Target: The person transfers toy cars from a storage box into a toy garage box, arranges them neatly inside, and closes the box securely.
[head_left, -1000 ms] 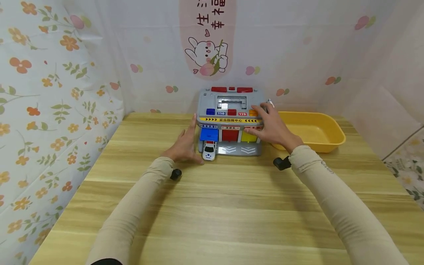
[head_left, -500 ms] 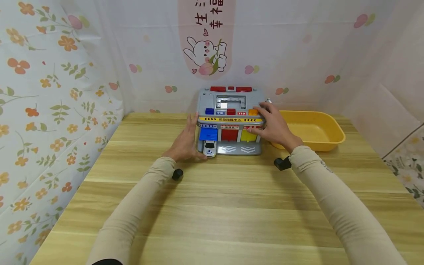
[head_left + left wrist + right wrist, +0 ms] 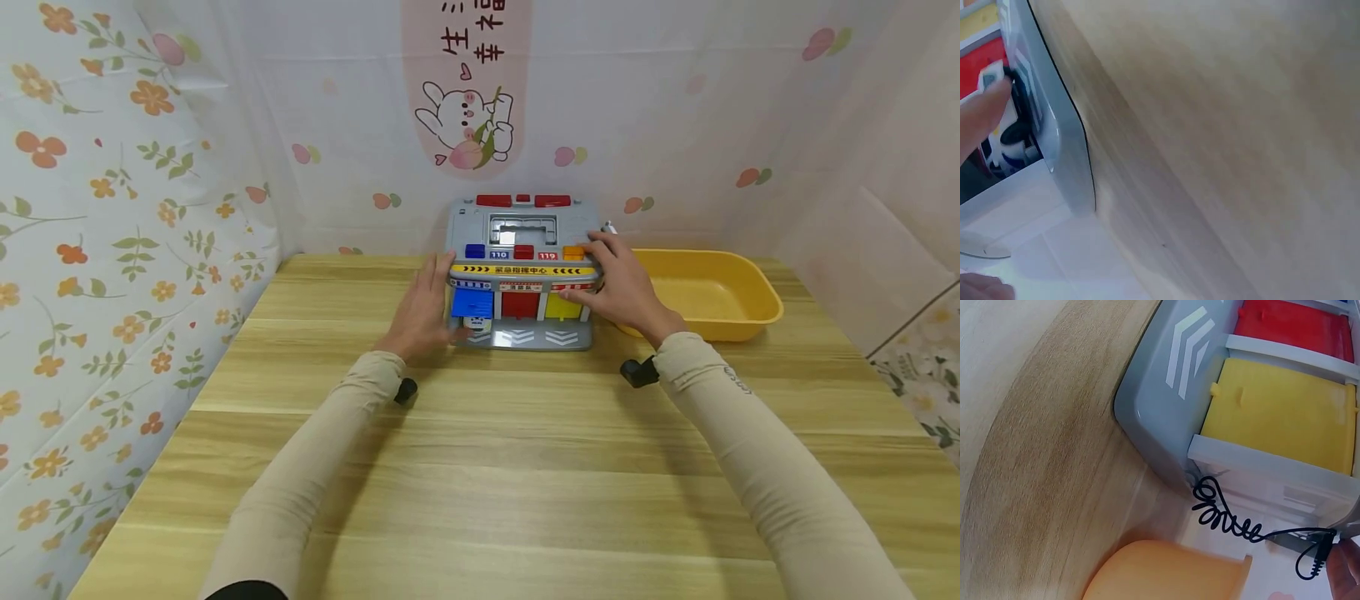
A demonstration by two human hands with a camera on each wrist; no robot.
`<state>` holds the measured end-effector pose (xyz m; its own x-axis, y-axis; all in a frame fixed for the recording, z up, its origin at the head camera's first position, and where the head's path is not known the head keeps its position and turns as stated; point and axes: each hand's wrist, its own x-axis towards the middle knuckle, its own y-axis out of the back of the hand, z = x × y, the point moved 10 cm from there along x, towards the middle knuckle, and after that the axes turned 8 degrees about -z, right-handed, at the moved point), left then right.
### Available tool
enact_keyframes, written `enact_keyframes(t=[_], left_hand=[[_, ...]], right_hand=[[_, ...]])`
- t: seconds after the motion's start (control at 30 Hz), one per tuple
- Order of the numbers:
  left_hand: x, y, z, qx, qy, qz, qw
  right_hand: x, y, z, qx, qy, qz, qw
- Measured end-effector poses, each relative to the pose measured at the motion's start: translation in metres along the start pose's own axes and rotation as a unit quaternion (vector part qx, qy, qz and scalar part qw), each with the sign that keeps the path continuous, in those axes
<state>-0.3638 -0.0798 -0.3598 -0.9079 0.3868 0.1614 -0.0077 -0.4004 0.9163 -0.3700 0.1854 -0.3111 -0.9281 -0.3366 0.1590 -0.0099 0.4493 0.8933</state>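
Note:
A grey toy garage (image 3: 577, 337) with red and yellow doors stands at the back of the table. Beneath its raised blue door (image 3: 472, 303), the nose of a white toy police car (image 3: 477, 323) shows; the rest is hidden inside. My left hand (image 3: 420, 321) lies along the garage's left side, fingers extended, with its thumb (image 3: 988, 112) against the car. At the other end, my right hand (image 3: 626, 287) holds the right roof corner, fingers on top near the orange button (image 3: 573, 252) and thumb in front above the yellow door (image 3: 1279, 412).
A yellow plastic basin (image 3: 753, 321) stands on the table just right of the garage. A coiled black cord (image 3: 1229, 519) hangs at the garage's right side. Behind is a printed cloth (image 3: 645, 108), and the wooden table (image 3: 540, 467) stretches towards me.
The police car has slid back under the blue door, from sticking well out to only its nose showing. My left hand has moved forward with it; the right hand stays nearly in place.

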Motion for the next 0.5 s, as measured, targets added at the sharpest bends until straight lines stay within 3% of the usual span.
enact_keyframes(t=[0.5], left_hand=[[0.013,0.018,0.019,0.079,-0.041,0.077,0.9930]], right_hand=[[0.000,-0.001,0.003,-0.003,-0.007,0.003,1.0000]])
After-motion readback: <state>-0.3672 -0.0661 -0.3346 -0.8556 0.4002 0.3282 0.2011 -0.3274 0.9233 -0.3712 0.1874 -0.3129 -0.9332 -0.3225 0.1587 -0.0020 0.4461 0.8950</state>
